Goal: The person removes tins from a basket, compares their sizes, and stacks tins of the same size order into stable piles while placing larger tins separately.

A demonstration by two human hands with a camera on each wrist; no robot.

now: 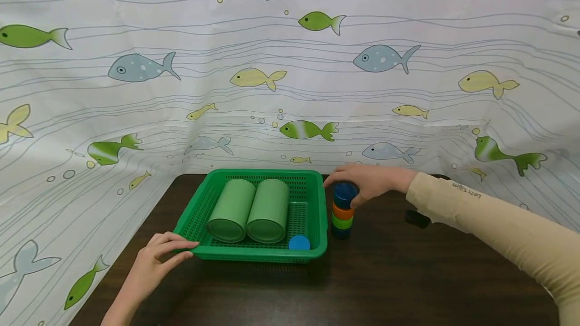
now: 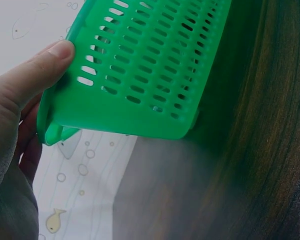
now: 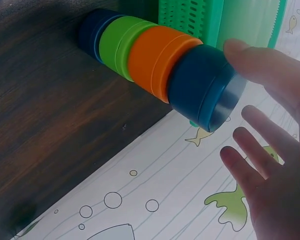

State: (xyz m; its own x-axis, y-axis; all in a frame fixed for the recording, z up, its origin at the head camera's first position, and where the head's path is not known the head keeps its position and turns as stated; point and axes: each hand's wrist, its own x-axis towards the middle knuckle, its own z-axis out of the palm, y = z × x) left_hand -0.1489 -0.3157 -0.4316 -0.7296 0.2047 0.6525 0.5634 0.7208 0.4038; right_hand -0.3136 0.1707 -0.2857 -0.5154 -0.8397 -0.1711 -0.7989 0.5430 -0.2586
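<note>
A stack of small cups stands on the table just right of the green plastic basket (image 1: 254,252). From the bottom it runs dark blue, a green cup (image 3: 121,42), an orange cup (image 3: 157,61) and a blue cup (image 3: 197,82) on top. My right hand (image 1: 373,183) is over the stack, thumb at the top cup's rim and the other fingers spread apart beyond it. With my left hand (image 1: 156,260) I pinch the basket's near left corner, the thumb (image 2: 60,54) on its outer wall and the fingers partly hidden behind the rim.
Two light green cylinders (image 1: 232,205) lie side by side in the basket, with a blue round piece (image 1: 299,243) at its front right. A small black object (image 1: 417,219) is on the dark wooden table (image 1: 385,275) under my right forearm. A fish-patterned sheet (image 1: 290,74) surrounds the table.
</note>
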